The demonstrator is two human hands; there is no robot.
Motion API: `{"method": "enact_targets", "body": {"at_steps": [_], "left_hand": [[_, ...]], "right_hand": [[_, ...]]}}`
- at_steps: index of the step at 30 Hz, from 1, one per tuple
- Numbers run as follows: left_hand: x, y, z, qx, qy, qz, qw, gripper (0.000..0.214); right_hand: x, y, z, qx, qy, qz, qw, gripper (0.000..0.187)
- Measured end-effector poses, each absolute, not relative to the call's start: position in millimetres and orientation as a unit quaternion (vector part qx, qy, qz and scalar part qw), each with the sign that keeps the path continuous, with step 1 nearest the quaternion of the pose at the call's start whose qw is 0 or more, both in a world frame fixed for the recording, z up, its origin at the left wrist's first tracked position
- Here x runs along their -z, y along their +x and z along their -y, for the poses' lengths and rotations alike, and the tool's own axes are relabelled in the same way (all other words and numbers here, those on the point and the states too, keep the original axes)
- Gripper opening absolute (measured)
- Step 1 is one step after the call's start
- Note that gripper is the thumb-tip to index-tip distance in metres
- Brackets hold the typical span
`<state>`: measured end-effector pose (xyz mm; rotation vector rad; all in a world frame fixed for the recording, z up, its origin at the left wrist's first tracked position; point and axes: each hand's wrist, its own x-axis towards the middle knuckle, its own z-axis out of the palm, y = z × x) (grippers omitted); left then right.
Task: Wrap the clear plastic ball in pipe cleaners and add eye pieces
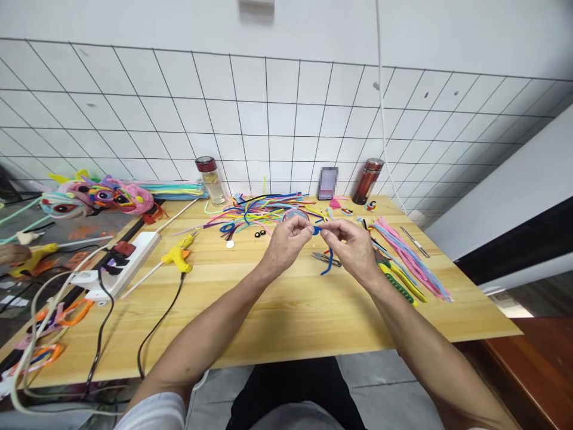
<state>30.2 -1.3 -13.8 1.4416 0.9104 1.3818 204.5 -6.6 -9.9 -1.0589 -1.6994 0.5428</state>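
Note:
Over the middle of the table, my left hand (290, 240) and my right hand (350, 243) meet at a blue pipe cleaner (330, 260). Fingers of both hands are pinched on it; a small blue coil shows between the fingertips and a loose end hangs below my right hand. Just under the hands lie small snips (323, 258), partly hidden. Beyond them spreads a heap of coloured pipe cleaners (264, 209). To the right, pliers with green and yellow handles (397, 283) rest beside pink and blue pipe cleaners (409, 254).
A yellow glue gun (179, 253) lies left, its black cord running off the front edge. Near it sits a white power strip (129, 266). A glass bottle (212, 182), a phone (327, 183) and a red flask (369, 181) stand along the wall. Fuzzy colourful figures (101, 197) fill the far left.

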Motion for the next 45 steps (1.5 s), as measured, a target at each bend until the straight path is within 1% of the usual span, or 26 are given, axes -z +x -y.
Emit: {"method": "enact_targets", "body": {"at_steps": [9,15,19,22,25,27,28,30,35,37,40,42,45], "left_hand": [[29.1,38.9,-1.5,-0.572,0.539,-0.367,0.497,0.028],[28.5,24.8,-8.6,-0.497,0.631,-0.362,0.473,0.026],[29.1,19.2,-12.1,-0.488,0.658,-0.363,0.444,0.019],[30.6,21.0,-11.4,-0.494,0.653,-0.380,0.431,0.014],[28.5,21.4,-10.8,-0.505,0.639,-0.395,0.425,0.015],[23.5,18.3,-11.1,-0.526,0.626,-0.395,0.420,0.016],[19.8,15.9,-11.1,-0.539,0.617,-0.395,0.416,0.016],[11.2,10.0,-10.6,-0.563,0.597,-0.398,0.409,0.016],[-5.0,0.1,-8.2,-0.597,0.563,-0.416,0.392,0.013],[-5.8,0.8,-8.3,-0.600,0.555,-0.422,0.392,0.014],[-2.6,5.2,-9.2,-0.601,0.549,-0.424,0.397,0.015],[0.2,8.5,-9.5,-0.597,0.552,-0.420,0.403,0.016],[2.3,11.6,-8.7,-0.584,0.558,-0.416,0.417,0.017]], "right_hand": [[19.7,201.4,-0.5,-0.268,-0.462,0.679,0.503,0.023],[13.5,206.3,-4.3,-0.262,-0.467,0.707,0.461,0.016],[9.3,206.0,-4.9,-0.250,-0.454,0.732,0.443,0.012],[9.6,206.8,-4.7,-0.268,-0.458,0.728,0.435,0.016],[20.0,219.7,-9.7,-0.299,-0.466,0.693,0.461,0.028],[34.2,238.6,-17.3,-0.291,-0.492,0.666,0.478,0.033],[42.8,251.1,-21.4,-0.272,-0.516,0.661,0.472,0.032],[60.4,281.1,-27.2,-0.221,-0.575,0.663,0.426,0.031],[93.8,360.1,-6.9,-0.066,-0.715,0.648,0.255,0.032],[103.2,380.9,10.9,-0.011,-0.739,0.644,0.196,0.037],[116.4,394.8,32.2,0.042,-0.749,0.652,0.110,0.042],[124.9,395.3,38.8,0.070,-0.749,0.654,0.073,0.046],[136.6,391.4,39.7,0.115,-0.745,0.655,0.055,0.051]]}}
